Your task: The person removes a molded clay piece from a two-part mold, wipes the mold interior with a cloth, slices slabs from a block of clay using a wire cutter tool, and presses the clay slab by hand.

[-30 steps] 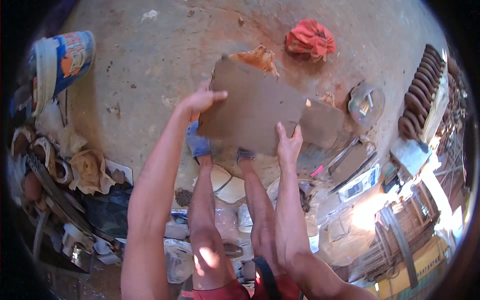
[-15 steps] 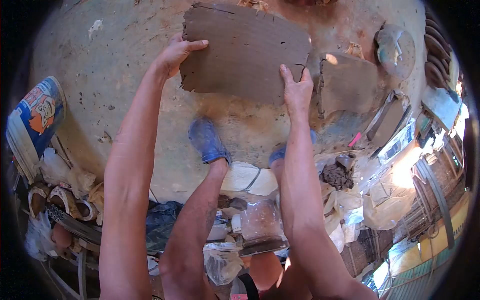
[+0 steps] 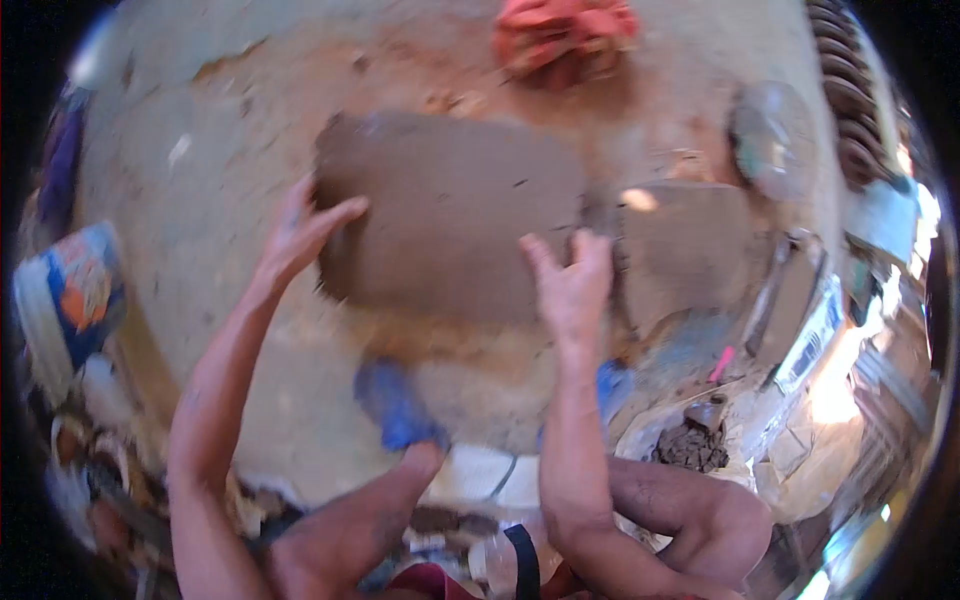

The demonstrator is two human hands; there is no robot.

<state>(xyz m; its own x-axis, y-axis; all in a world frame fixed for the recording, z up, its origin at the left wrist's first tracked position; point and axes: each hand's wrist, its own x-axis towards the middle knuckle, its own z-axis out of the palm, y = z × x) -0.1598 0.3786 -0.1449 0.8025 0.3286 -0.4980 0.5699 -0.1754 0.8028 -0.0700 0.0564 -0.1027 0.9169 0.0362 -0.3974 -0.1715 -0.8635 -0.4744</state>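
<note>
A broad dark-brown clay slab (image 3: 450, 215) with ragged edges appears to lie flat on the floor in front of me. My left hand (image 3: 305, 235) is at its left edge, with the thumb spread over the top and a shadow beneath it. At the lower right edge is my right hand (image 3: 575, 285), its thumb and forefinger apart. Both hands look open, though blur and the slab hide some fingers. To the right sits a smaller clay slab (image 3: 685, 245), very close to the big one.
A red cloth bundle (image 3: 565, 35) lies beyond the slab. A round board (image 3: 772, 140) and stacked curved brown pieces (image 3: 850, 95) are at right. Dark clay lumps (image 3: 690, 447) rest near my knee. A printed bucket (image 3: 75, 300) stands left. My blue shoes (image 3: 395, 400) are close below the slab.
The large slab has come lower and nearer my feet, from held up to apparently on the floor. My hands have moved down with it and loosened. My knees are more bent.
</note>
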